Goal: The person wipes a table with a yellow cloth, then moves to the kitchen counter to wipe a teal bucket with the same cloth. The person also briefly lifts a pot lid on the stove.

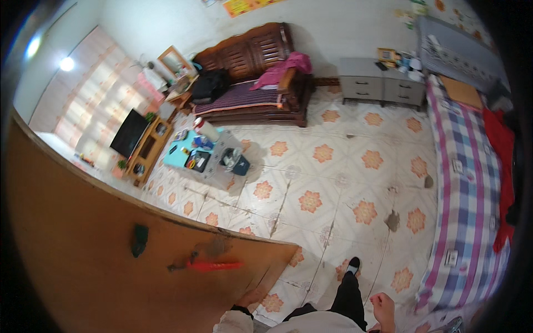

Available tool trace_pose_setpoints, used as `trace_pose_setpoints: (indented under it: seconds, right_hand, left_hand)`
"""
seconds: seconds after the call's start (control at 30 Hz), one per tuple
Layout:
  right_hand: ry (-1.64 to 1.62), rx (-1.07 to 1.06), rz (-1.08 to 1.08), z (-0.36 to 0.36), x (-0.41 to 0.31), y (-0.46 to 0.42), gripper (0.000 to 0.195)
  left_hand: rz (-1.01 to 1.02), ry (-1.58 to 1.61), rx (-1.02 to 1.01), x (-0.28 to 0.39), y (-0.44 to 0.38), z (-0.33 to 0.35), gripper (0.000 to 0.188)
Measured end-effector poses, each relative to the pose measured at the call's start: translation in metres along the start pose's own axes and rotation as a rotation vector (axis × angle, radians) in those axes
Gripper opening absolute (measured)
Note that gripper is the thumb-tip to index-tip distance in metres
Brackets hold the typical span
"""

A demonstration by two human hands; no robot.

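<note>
My left hand [251,297] is at the bottom, against the lower edge of a brown wooden door [83,233]; its fingers blend into the door's colour, so their grip is unclear. A dark cuff surrounds that wrist. From the door's face hang a red strip [214,266], by a dark metal fitting [177,267], and a dark green object [139,240]. My right hand [382,309] hangs beside my leg with loosely curled fingers and nothing seen in it. One foot in a dark shoe [354,264] is forward on the floral tiled floor [310,202].
A checked bed [462,175] runs along the right. At the back stand a carved wooden settee [250,54] and a grey drawer cabinet [362,79]. A low table [177,156] holds a thermos flask [206,129], beside a bin [239,163]. A television [130,132] stands left.
</note>
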State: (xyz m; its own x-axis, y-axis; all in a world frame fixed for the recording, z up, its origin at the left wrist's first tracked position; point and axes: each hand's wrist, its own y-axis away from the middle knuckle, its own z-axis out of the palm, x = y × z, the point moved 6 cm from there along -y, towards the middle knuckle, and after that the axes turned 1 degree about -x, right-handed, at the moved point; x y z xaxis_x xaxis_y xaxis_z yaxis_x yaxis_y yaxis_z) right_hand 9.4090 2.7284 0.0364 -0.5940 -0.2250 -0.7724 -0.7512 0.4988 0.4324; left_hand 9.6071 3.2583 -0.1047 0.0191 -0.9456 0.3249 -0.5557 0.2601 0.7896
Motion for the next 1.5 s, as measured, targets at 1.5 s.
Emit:
trace_pose_setpoints:
  seconds: [1.5]
  right_hand:
    - [0.854, -3.208, -1.647, 0.289, -0.052, 0.635, 0.015]
  left_hand:
    - [-1.675, 1.674, 1.96, 0.162, 0.452, 0.519, 0.037]
